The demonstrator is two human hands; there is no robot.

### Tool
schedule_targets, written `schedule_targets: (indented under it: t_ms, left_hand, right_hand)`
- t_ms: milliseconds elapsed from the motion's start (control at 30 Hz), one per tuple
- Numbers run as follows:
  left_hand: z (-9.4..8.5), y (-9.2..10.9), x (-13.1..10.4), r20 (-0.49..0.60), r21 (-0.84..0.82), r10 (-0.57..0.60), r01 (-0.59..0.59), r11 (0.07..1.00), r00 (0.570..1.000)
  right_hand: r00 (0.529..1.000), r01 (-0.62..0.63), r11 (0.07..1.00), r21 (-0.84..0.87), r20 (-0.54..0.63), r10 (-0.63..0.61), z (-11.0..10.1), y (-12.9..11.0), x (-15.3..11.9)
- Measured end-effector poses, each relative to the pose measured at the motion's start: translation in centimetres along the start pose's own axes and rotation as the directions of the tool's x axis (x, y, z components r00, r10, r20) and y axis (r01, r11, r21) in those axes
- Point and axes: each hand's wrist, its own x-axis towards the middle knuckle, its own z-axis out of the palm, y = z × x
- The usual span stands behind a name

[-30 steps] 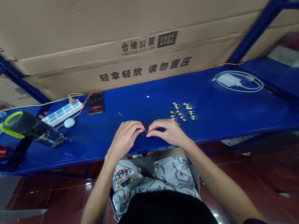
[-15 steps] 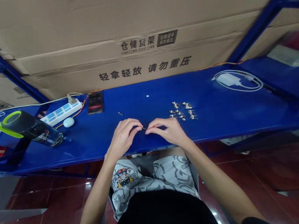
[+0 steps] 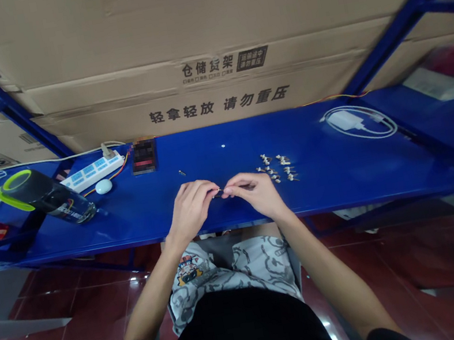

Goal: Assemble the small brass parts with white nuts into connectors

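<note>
Over the front part of the blue tabletop (image 3: 188,147), my left hand (image 3: 193,206) and my right hand (image 3: 256,191) meet with their fingertips pinched, a small gap apart. Between them shows a tiny thin piece (image 3: 219,190), pale at one end; its kind is too small to make out. Both hands pinch at it. To the right of my right hand lies a group of several small white pieces with thin brownish stems (image 3: 287,167). A small metal piece (image 3: 182,172) lies beyond my left hand, and a tiny white bit (image 3: 223,146) farther back.
On the left are a water bottle (image 3: 54,197), a power strip (image 3: 93,173), a white rounded object (image 3: 104,186) and a dark box (image 3: 144,156). A charger with a coiled white cable (image 3: 348,120) lies at right. Cardboard (image 3: 205,21) stands behind the table.
My fingertips have shifted slightly, and my right hand's fingers have curled and turned a little around the thin piece. The objects on the table lie as before.
</note>
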Motion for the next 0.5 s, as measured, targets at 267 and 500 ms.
schedule_targets:
  t_ms: [267, 500]
  left_hand:
    - [-0.07, -0.04, -0.16, 0.002, -0.016, 0.055, -0.055, 0.998, 0.998]
    - [-0.06, -0.01, -0.20, -0.013, -0.009, 0.069, -0.069, 0.998, 0.998]
  right_hand:
    - [0.995, -0.076, 0.994, 0.082, 0.075, 0.070, -0.52, -0.07, 0.18]
    - [0.986, -0.127, 0.981, 0.150, 0.126, 0.108, -0.74, 0.34, 0.11]
